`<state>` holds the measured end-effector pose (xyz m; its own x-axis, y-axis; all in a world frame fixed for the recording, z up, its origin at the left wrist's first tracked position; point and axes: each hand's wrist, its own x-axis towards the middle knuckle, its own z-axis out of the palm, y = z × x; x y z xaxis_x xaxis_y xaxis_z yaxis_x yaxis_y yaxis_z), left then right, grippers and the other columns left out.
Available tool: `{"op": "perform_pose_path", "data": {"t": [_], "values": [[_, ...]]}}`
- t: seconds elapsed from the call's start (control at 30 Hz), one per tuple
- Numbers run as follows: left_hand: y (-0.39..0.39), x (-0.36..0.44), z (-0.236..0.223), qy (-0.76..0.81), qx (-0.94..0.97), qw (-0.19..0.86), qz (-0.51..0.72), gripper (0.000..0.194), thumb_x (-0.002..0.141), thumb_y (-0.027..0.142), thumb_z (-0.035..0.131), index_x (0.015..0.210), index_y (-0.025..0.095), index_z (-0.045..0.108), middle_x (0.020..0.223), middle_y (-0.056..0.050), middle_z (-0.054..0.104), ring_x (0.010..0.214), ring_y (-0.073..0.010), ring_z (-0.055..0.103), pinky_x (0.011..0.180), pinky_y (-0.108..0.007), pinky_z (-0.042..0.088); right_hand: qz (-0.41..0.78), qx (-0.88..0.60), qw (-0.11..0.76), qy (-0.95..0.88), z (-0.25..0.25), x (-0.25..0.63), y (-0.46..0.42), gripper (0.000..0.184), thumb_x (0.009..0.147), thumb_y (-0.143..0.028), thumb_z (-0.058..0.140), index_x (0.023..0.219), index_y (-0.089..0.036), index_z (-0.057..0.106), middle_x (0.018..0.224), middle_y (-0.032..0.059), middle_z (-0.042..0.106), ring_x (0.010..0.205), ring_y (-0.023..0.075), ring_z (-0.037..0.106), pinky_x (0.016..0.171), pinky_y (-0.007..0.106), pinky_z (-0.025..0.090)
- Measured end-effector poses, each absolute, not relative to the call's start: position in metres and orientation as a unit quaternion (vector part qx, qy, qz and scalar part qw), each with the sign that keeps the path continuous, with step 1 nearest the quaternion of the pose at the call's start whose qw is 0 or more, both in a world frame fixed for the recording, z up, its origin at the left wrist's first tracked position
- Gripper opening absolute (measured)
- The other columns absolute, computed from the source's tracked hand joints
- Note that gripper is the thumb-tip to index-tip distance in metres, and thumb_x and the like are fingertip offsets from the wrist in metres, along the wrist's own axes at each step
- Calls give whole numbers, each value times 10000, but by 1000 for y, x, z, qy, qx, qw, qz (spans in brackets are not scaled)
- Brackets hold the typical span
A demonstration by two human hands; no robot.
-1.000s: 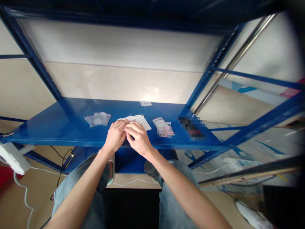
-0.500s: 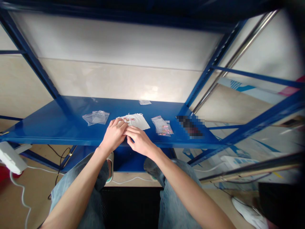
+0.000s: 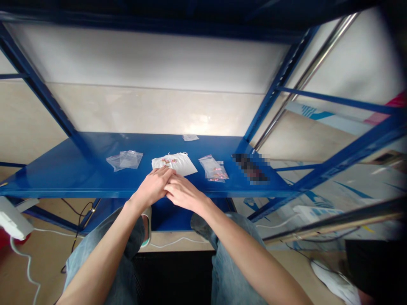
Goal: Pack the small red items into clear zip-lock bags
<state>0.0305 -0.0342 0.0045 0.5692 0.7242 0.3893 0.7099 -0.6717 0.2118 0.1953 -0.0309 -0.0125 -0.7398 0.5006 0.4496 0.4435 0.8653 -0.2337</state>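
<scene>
My left hand (image 3: 154,185) and my right hand (image 3: 186,192) meet at the shelf's front edge, fingertips overlapping. The fingers of both look curled and pressed together; whatever lies between them is hidden. Just behind them a white drawstring pouch (image 3: 186,164) lies flat, with several small pink and gold pieces (image 3: 168,161) on top. To its right are clear zip bags (image 3: 208,166), one with pink and gold pieces inside. A few flat clear zip bags (image 3: 125,160) lie to the left of the pouch.
The blue metal shelf (image 3: 79,169) carries another small clear bag (image 3: 190,137) at its back edge and a blurred-out dark object (image 3: 252,168) on the right. Blue uprights (image 3: 269,95) frame both sides. A white plug-like device (image 3: 14,220) with a cable hangs at the left.
Both hands have drawn back slightly toward the shelf edge, uncovering more of the pouch's left side. The fingers now overlap more. The whole view has shifted a little.
</scene>
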Motion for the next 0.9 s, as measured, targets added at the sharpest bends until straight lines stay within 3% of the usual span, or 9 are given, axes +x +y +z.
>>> {"op": "perform_pose_path", "data": {"t": [0.13, 0.27, 0.47, 0.57, 0.77, 0.9], "values": [[-30, 24, 2, 428, 872, 28, 236, 304, 826, 73, 539, 1081, 224, 608, 1049, -96, 705, 1009, -272, 662, 875, -370, 495, 72, -236, 272, -930, -7, 193, -29, 224, 843, -17, 598, 963, -162, 719, 1071, 108, 725, 1063, 237, 659, 1005, 414, 517], [-27, 16, 2, 479, 832, 1, 278, 143, 893, 154, 538, 994, 226, 610, 957, -82, 695, 900, -254, 663, 790, -334, 482, 84, -211, 338, -913, 8, 191, -29, 292, 898, -25, 538, 1048, -201, 716, 1106, 76, 714, 1085, 216, 644, 1002, 401, 512], [-22, 2, 1, 586, 754, -43, 294, 140, 968, 324, 520, 899, 233, 601, 819, -54, 675, 779, -232, 658, 667, -281, 425, 55, -318, 439, -839, 10, 208, 4, 315, 928, -51, 498, 1067, -219, 726, 1070, 74, 696, 1057, 218, 615, 954, 388, 500], [-20, 0, 0, 595, 743, -14, 306, 215, 964, 419, 547, 868, 237, 609, 779, -37, 686, 712, -223, 656, 617, -275, 406, 25, -434, 417, -798, -1, 223, 35, 283, 911, -61, 523, 1024, -195, 746, 964, 78, 684, 954, 229, 603, 878, 369, 499], [-22, 10, -5, 514, 783, -46, 349, 218, 969, 203, 500, 1103, 226, 670, 1046, -79, 726, 981, -244, 650, 822, -320, 483, -6, -515, 330, -791, -23, 221, 63, 151, 927, -181, 624, 922, -200, 774, 896, 79, 672, 911, 234, 584, 822, 335, 477], [-23, 18, -8, 481, 807, -53, 340, 227, 947, 163, 539, 1123, 200, 678, 1093, -85, 723, 1022, -261, 626, 869, -359, 492, -18, -528, 293, -797, -25, 208, 66, 133, 929, -238, 650, 888, -219, 774, 940, 85, 688, 938, 240, 582, 846, 340, 458]]}}
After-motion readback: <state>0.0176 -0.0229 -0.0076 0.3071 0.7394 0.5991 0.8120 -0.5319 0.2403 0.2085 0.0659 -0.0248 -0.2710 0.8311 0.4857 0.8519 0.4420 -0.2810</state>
